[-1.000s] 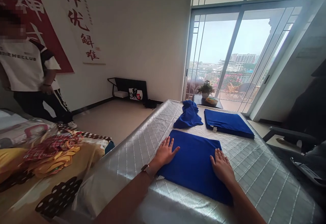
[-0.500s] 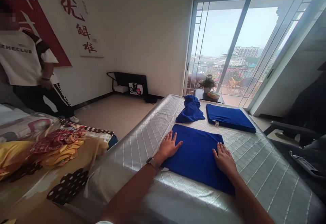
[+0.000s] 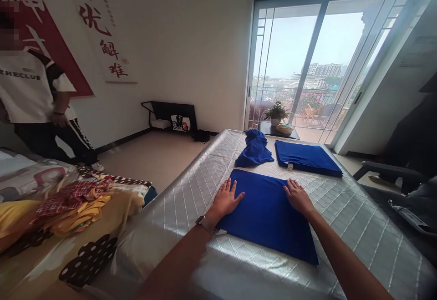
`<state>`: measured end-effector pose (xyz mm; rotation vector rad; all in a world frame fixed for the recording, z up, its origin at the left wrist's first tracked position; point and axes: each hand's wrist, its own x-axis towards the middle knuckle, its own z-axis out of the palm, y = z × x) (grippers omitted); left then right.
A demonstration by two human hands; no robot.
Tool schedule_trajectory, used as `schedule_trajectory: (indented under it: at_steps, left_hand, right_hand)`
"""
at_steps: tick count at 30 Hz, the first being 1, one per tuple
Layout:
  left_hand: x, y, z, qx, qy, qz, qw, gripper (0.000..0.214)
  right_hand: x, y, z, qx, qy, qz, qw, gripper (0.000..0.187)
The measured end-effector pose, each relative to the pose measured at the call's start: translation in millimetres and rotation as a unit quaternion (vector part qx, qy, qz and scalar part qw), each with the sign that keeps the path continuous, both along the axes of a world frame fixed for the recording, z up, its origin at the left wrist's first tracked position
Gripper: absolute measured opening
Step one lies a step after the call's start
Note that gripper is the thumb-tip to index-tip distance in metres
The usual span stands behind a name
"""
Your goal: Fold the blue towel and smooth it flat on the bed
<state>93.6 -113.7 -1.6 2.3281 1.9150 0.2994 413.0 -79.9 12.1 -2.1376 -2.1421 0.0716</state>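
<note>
A blue folded cloth (image 3: 262, 216) lies flat before me on a silver quilted mattress (image 3: 191, 195), a small white tag showing at its near left corner. On the cloth's left edge rests my left hand (image 3: 225, 200), fingers spread and palm down. My right hand (image 3: 298, 195) lies flat over the far right corner, fingers stretched out. Farther back are a crumpled blue cloth (image 3: 255, 149) and, to its right, a neat stack of folded blue cloth (image 3: 307, 156) with a white label at its front.
At left, a bed (image 3: 44, 263) holds a heap of red plaid and yellow cloth (image 3: 75, 204). Behind it stands a person (image 3: 34, 90). A small dark table (image 3: 269, 130) with a potted plant (image 3: 277, 112) is by the glass door. A dark armchair (image 3: 385, 172) is at right.
My right hand has slid away from me along the cloth's right side to its far corner, and that corner now sits further left. My left hand stays on the left edge.
</note>
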Motion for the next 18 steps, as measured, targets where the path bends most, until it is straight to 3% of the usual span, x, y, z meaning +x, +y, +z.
schedule_trajectory:
  at_steps: [5, 14, 18]
  left_hand:
    - [1, 0, 1.2, -0.008, 0.007, -0.001, 1.000, 0.091]
    - [0, 1, 13.9, -0.047, 0.043, 0.009, 0.998, 0.091]
    - [27, 13, 23.0, 0.014, 0.070, 0.010, 0.997, 0.091]
  right_hand:
    - [-1, 4, -18.7, 0.002, 0.016, -0.032, 0.999, 0.067]
    - [-3, 2, -15.7, 0.002, 0.022, -0.044, 0.999, 0.068]
    - [-4, 3, -15.7, -0.001, 0.024, -0.042, 0.999, 0.067]
